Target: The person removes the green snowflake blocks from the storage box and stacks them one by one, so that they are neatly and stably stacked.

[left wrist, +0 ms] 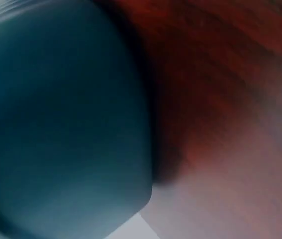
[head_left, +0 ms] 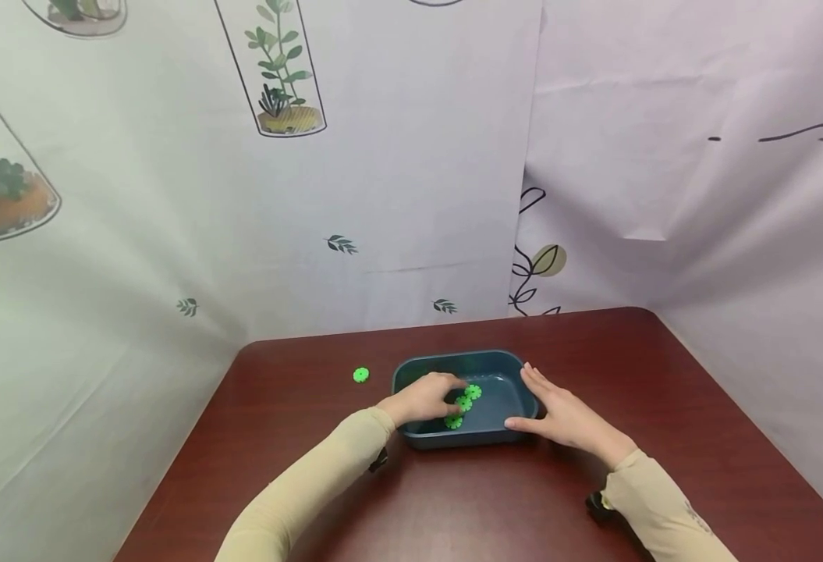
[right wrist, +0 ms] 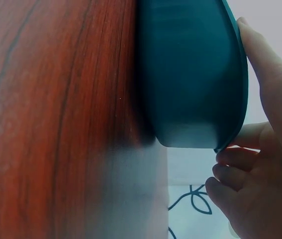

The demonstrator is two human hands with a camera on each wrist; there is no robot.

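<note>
A dark teal rectangular dish (head_left: 421, 442) sits on the table. My left hand (head_left: 421, 398) reaches over its left side, with thumb and fingers apart around small green notched discs. Three show inside the dish: an upper disc (head_left: 473, 392), a middle disc (head_left: 463, 403) between thumb and fingers, and a lower disc (head_left: 454, 422). At the right end my right hand (head_left: 569, 417) holds the dish across its rim, thumb toward the front and fingers at the back corner. The right wrist view shows thumb and fingers (right wrist: 236, 158) at the rim; the left one shows only the dish's outer wall (left wrist: 66, 114).
Another green disc (head_left: 360, 375) lies on the reddish-brown table (head_left: 299, 406), left of the dish. White cloth (head_left: 411, 179) printed with plants hangs behind the table and along both sides.
</note>
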